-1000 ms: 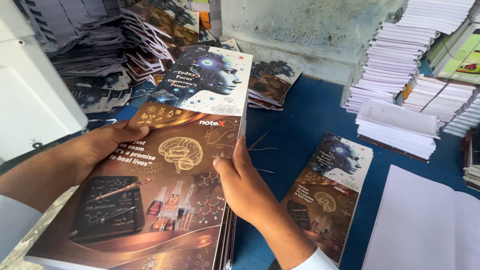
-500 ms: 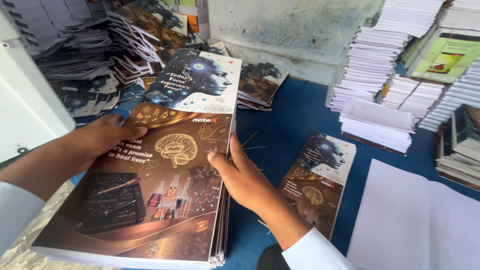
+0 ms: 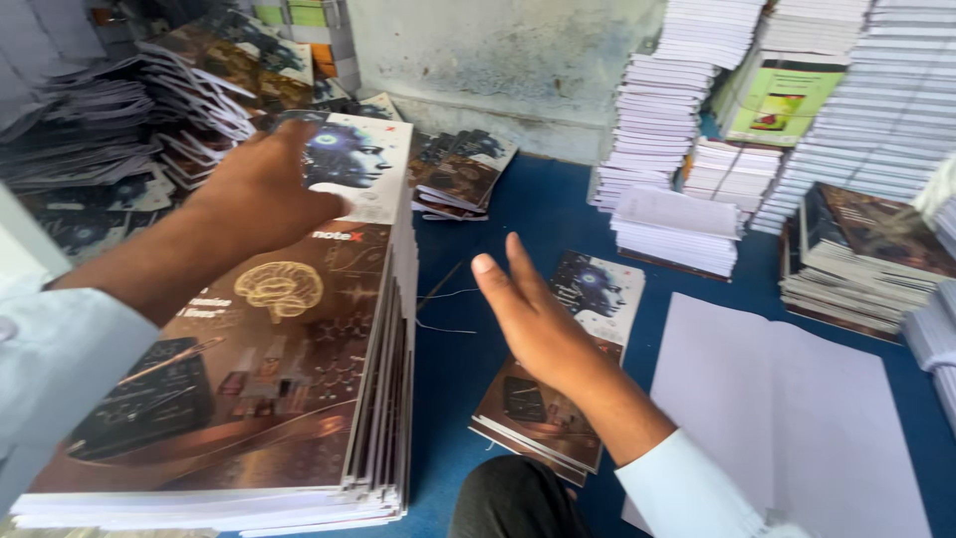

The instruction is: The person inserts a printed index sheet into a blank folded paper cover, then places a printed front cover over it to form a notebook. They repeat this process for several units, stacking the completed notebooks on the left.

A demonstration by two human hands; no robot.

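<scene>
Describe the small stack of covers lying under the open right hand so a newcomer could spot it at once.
Start at the blue table and the tall stack of printed covers under the left hand. Just right of that stack, beneath the open right hand, lies the small stack of covers. It is far thinner than its neighbour, and the white sheets lie to its right.

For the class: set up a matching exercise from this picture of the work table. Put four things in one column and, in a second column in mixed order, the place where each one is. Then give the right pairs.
Things
1. left hand
2. right hand
3. big stack of glossy brown printed covers
4. plain white paper sheets

Places
A. flat on the blue table, at the right
B. open, raised above the table, touching nothing
C. pressed on the far end of the tall stack
D. at the left, under one hand

Pairs: 1-C, 2-B, 3-D, 4-A
</scene>
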